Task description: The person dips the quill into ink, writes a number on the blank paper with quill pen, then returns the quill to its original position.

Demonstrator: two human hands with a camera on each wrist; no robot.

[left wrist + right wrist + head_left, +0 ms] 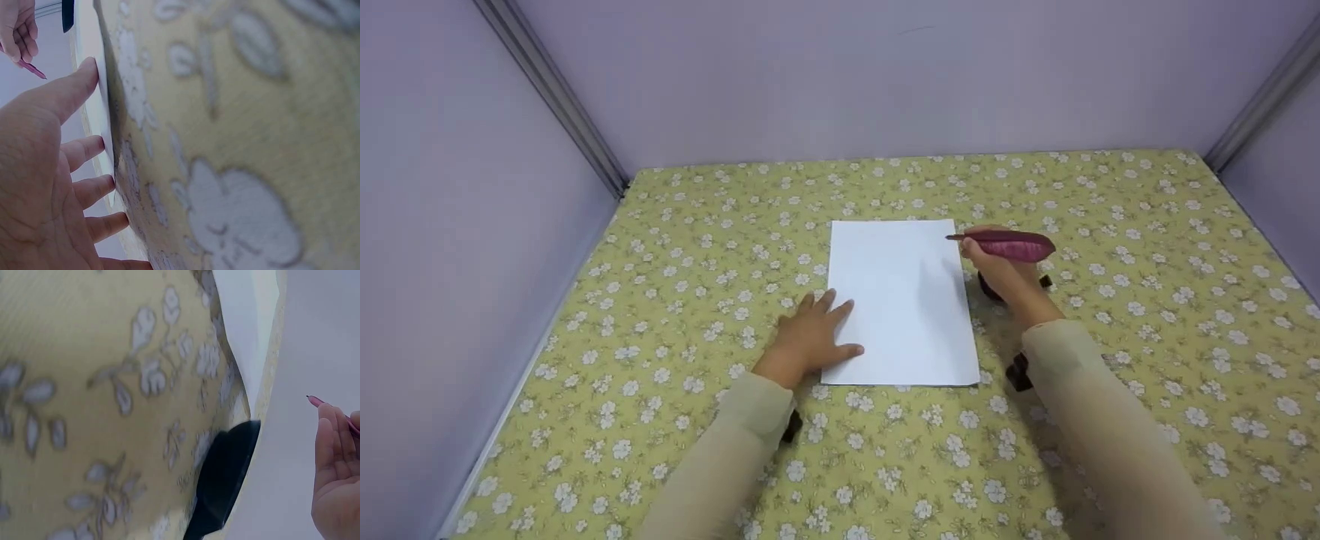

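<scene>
A white sheet of paper [896, 300] lies on the flowered cloth. My left hand [812, 334] rests at its left edge with the fingers spread; the thumb and some fingertips lie on the paper. To the right, my right hand [1001, 266] pinches a dark red, feather-shaped pen [1016, 246] near its tip. The pen is held above the upper right edge of the paper, its tip pointing left. In the right wrist view, the pen [316, 401] and hand [340, 467] are clear of the cloth. No marks show on the paper.
A black object [228, 475], its kind unclear, sits on the cloth beside the paper, partly hidden under my right hand in the head view. Yellow cloth with white flowers [697, 262] covers the table. Pale walls [885, 82] enclose the back and sides.
</scene>
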